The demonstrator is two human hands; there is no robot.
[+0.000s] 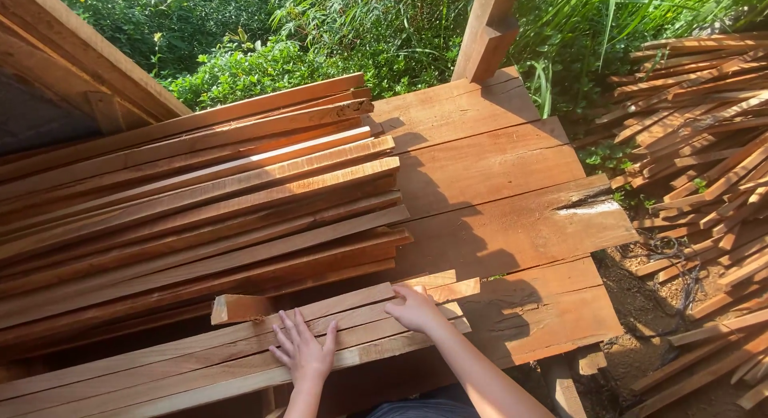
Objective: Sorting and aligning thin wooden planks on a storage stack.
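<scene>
The person is squaring up a low bundle of sawn wooden slats that is lying across the near edge of a plank platform. The left hand is resting flat on top of the slats with its fingers spread wide, holding nothing, only pressing down. The right hand is cupping the slats' far ends, fingers curled loosely over them rather than gripping 1 piece. A short offcut block is sitting just behind the bundle, touching it. Judging by this, the step in hand is aligning the slat ends; the next move seems to call for a steady push from the right while the left is keeping the bundle from sliding. Behind, a taller stack of long boards is taking up the platform's left side, and another loose heap of sticks is lying to the right. The bundle's left end is running out of view, and the right fingertips are hiding behind the ends.
</scene>
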